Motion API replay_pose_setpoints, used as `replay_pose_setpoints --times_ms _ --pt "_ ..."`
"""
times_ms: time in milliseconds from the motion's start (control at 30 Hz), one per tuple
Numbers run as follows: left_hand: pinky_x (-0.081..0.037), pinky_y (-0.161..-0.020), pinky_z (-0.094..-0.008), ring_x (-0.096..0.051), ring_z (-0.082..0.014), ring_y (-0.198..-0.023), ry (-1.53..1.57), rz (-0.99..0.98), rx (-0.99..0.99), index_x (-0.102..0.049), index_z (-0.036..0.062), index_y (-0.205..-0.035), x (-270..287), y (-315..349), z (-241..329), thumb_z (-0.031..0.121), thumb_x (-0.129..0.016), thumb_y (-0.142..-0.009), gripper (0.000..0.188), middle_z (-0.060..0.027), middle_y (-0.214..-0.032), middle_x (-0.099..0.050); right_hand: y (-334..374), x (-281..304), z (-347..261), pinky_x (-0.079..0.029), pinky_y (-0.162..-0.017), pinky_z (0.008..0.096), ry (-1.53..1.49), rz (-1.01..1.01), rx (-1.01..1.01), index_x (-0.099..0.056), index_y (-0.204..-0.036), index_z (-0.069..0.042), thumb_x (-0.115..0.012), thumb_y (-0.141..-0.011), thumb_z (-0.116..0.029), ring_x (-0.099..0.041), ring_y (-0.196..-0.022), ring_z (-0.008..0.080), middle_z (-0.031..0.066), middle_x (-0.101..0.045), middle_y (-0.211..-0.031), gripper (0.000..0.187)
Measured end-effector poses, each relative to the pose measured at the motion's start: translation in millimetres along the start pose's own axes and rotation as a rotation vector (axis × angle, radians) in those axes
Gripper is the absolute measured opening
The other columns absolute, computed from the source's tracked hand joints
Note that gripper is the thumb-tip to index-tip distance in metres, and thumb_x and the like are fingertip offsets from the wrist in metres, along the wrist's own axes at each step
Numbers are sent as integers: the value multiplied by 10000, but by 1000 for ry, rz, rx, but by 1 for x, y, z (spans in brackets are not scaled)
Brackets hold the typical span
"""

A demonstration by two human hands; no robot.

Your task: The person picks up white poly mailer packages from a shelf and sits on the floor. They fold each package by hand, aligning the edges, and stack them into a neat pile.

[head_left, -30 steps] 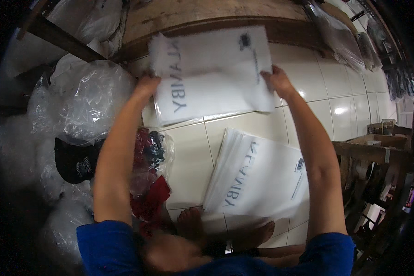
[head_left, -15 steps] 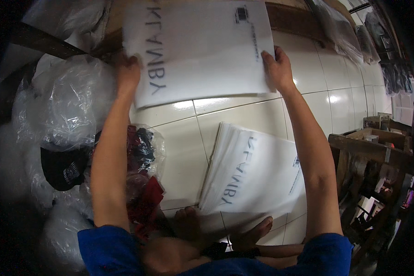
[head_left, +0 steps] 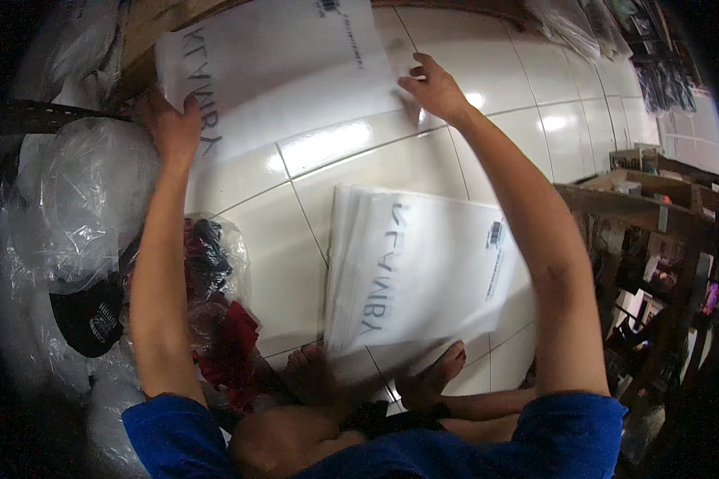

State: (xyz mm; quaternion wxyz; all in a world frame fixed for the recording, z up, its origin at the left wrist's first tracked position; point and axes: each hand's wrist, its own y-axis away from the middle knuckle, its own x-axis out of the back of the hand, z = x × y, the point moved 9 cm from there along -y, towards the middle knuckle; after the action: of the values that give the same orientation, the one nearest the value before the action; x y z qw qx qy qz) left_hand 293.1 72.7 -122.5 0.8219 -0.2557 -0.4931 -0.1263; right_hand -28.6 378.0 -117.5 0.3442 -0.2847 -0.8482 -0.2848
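A translucent white plastic bag (head_left: 287, 80) with dark lettering is spread over the tiles at the far side. At its left edge is my left hand (head_left: 172, 128), thumb spread from the fingers and touching the bag's border. My right hand (head_left: 435, 89) hovers just beyond the bag's right edge, fingers apart and holding nothing. Closer to me, between my arms, lies a stack of similar printed white bags (head_left: 431, 275), its left edges slightly fanned. My bare feet rest at the near edge of this stack.
Clear plastic bundles (head_left: 88, 176) crowd the left, with a black cap (head_left: 92, 315) and a bagged red-and-dark garment (head_left: 224, 335) among them. A wooden shelf (head_left: 639, 195) with assorted items stands at right. White floor tiles (head_left: 272, 263) surround the stack.
The far bag has shifted left and lies lower against the floor. My right hand has let go of its right edge and opened; the left hand's grip has loosened.
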Motion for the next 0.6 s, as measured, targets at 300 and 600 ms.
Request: replay_pose_setpoints --times_ms 300,600 --pt "-403 -992 -434 -461 -376 -1177 503 -941 146 -287 -132 -1342 6 274 151 396 -795 -720 961 -297 -1264 -415 288 129 246 -517 -846 376 223 73 -259 -483 -1310 9 -641 -907 -283 -605 -1031 278 203 -586 -1163 522" --pt "-391 -1007 -469 -436 -439 -1180 98 -918 143 -168 -128 -1375 -1 321 166 449 -820 -610 1159 -334 -1230 -412 388 11 336 -517 -816 400 -383 158 -607 -494 -1196 101 -721 -763 -363 -650 -890 334 221 -626 -1046 673"
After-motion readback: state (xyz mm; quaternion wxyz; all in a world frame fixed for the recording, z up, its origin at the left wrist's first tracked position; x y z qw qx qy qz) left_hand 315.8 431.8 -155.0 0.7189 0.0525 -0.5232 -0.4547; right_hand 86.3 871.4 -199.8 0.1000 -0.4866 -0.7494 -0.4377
